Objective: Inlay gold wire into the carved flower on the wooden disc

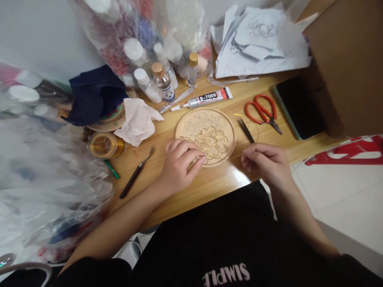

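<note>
A round wooden disc (pixel 229 137) lies on the table, with a flower outlined in gold wire (pixel 213 142) and a pencilled pattern above it. My left hand (pixel 183 164) rests over its lower left edge, thumb and forefinger closed on the wire beside the flower. From there a thin loose length of gold wire (pixel 235 156) runs rightward to my right hand (pixel 266 161), whose fingertips pinch it. Black tweezers (pixel 245 130) point away from the right hand's knuckles; whether that hand also holds them is hidden.
Red-handled pliers (pixel 263 111) and a phone (pixel 299 107) lie right, near a cardboard box (pixel 347 67). Behind the disc are a B-7000 glue tube (pixel 208 97) and bottles (pixel 164 81). Leftward are a wire spool (pixel 107 145), crumpled tissue (pixel 139 121) and a dark-handled tool (pixel 136 173).
</note>
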Demonstrator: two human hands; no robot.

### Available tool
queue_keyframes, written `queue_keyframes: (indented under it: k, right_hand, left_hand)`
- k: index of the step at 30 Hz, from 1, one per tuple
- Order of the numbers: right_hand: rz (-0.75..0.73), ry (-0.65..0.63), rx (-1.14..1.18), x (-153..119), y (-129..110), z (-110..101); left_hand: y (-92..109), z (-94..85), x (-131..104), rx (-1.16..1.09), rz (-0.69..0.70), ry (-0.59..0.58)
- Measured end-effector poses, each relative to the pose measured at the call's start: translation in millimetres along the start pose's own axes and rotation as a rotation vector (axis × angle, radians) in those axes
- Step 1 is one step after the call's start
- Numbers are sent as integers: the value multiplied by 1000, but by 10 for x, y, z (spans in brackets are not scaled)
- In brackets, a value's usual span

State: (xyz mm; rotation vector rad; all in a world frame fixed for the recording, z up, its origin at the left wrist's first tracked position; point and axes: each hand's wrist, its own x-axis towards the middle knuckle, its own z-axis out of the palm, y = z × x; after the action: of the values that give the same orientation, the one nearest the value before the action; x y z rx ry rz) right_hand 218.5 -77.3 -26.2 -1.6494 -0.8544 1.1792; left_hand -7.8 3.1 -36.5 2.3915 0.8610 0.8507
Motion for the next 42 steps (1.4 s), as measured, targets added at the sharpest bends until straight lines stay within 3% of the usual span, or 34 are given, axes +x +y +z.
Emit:
queue_keyframes:
  k: [10, 15, 24, 30, 33, 42]
  right_hand:
    - [72, 83, -41, 19, -67, 27]
    - [71, 140, -32, 21, -52, 42]
    - [224, 245, 63, -118, -88, 151]
    - [335, 213, 142, -123, -121, 153]
    - [356, 170, 144, -92, -129, 133]
    - [391, 150, 143, -46, -150, 87]
  left_hand:
    - [15, 15, -22, 153, -11, 37]
    - [22, 15, -23, 294, 50, 33]
    - [-4, 34, -13, 248, 113, -22]
    - [-12, 16, -8, 146, 77, -121]
    - [39, 4, -37, 147, 68, -115]
    - [168, 10, -86, 395, 88, -62]
